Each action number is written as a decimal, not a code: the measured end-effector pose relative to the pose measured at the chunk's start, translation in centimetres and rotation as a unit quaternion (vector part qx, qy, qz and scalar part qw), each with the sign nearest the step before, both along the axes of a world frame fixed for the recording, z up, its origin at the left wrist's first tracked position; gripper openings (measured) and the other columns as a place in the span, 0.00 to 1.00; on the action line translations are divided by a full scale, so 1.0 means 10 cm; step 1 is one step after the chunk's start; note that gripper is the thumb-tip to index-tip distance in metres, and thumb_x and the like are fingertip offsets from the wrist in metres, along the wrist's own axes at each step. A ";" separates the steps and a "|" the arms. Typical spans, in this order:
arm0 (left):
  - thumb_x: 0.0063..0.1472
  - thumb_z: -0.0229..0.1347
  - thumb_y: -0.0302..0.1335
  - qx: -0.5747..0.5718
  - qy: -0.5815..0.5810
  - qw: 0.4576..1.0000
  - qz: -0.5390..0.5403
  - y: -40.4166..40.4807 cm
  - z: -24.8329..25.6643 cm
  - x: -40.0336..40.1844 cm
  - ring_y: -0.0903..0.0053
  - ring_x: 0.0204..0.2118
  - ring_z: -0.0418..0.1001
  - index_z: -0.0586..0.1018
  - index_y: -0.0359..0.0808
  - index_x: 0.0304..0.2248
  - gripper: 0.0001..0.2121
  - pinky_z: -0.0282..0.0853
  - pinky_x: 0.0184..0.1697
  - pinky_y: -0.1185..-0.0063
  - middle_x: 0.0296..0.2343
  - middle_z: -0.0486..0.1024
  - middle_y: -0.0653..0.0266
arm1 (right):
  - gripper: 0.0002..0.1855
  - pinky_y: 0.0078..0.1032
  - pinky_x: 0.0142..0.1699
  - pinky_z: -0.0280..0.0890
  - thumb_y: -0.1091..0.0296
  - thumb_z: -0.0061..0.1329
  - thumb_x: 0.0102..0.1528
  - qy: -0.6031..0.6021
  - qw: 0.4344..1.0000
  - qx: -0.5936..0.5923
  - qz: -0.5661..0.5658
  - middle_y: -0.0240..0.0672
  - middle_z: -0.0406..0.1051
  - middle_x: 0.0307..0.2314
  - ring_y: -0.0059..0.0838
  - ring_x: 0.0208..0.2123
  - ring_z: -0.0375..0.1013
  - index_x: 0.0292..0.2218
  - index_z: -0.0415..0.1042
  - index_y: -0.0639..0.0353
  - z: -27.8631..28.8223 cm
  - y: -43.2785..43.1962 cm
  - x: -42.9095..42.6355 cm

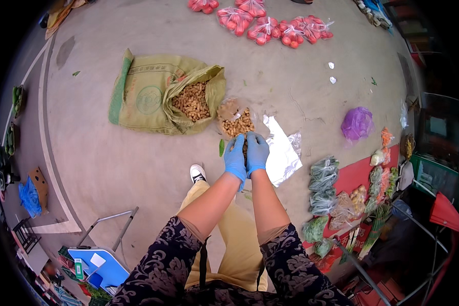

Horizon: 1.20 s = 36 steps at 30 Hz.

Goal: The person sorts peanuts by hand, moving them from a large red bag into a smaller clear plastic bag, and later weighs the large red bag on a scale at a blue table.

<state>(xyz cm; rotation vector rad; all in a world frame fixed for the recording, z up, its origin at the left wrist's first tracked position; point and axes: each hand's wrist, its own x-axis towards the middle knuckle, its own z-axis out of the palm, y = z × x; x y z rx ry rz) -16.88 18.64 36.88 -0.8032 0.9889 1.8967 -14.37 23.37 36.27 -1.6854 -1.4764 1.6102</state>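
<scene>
My left hand (235, 157) and my right hand (256, 153), both in blue gloves, are cupped together around some peanuts in their shells (245, 150). They are just below a clear plastic bag of unshelled peanuts (237, 123) on the ground. Left of that bag lies a green woven sack (147, 93), its mouth open towards the bag and peanuts (192, 101) showing inside. A silvery white sheet (281, 153) lies flat on the ground to the right of my hands. The palms and most of the held peanuts are hidden by my fingers.
Bags of red fruit or vegetables (266, 28) lie at the top. A purple plastic bag (357, 123) is at the right, above bagged vegetables (323, 172) on a red cloth (348, 176). A blue folding table (103, 266) stands at lower left; metal poles (361, 271) at lower right.
</scene>
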 end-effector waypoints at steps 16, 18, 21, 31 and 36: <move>0.58 0.49 0.40 -0.043 -0.115 0.989 -0.084 0.67 -3.69 -0.47 0.73 0.34 0.73 0.72 0.39 0.41 0.15 0.70 0.36 0.75 0.35 0.74 0.63 | 0.24 0.29 0.44 0.62 0.52 0.44 0.50 -0.165 0.982 -0.090 0.035 0.48 0.72 0.34 0.38 0.37 0.71 0.37 0.72 0.66 -3.37 0.80 -0.41; 0.59 0.46 0.43 -0.028 -0.137 0.978 -0.155 1.09 -3.35 -0.39 0.72 0.36 0.73 0.72 0.40 0.42 0.18 0.69 0.40 0.73 0.37 0.74 0.63 | 0.25 0.29 0.46 0.61 0.51 0.42 0.51 -0.217 0.972 -0.070 0.058 0.48 0.71 0.36 0.38 0.39 0.70 0.39 0.71 0.66 -3.54 1.19 -0.09; 0.58 0.43 0.48 0.033 -0.149 0.980 -0.131 0.92 -3.34 -0.81 0.69 0.42 0.70 0.70 0.39 0.45 0.24 0.66 0.46 0.70 0.42 0.71 0.62 | 0.28 0.28 0.48 0.59 0.49 0.37 0.54 -0.075 0.986 -0.150 -0.003 0.47 0.68 0.41 0.38 0.43 0.67 0.46 0.65 0.67 -3.39 1.17 -0.30; 0.60 0.36 0.49 -0.069 -0.147 0.963 -0.216 -0.13 -1.12 -0.80 0.67 0.58 0.48 0.53 0.39 0.56 0.30 0.47 0.56 0.64 0.57 0.47 0.59 | 0.18 0.25 0.32 0.66 0.60 0.36 0.56 0.045 0.949 -0.290 -0.112 0.36 0.68 0.28 0.26 0.27 0.68 0.40 0.67 0.65 -1.14 0.67 0.20; 0.60 0.40 0.44 -0.011 -0.098 0.976 -0.194 -0.71 0.06 -0.78 0.72 0.54 0.57 0.64 0.40 0.51 0.24 0.53 0.53 0.69 0.54 0.56 0.61 | 0.17 0.25 0.33 0.66 0.63 0.34 0.56 0.091 0.942 -0.315 -0.070 0.37 0.68 0.27 0.30 0.27 0.69 0.40 0.66 0.67 0.21 0.42 0.38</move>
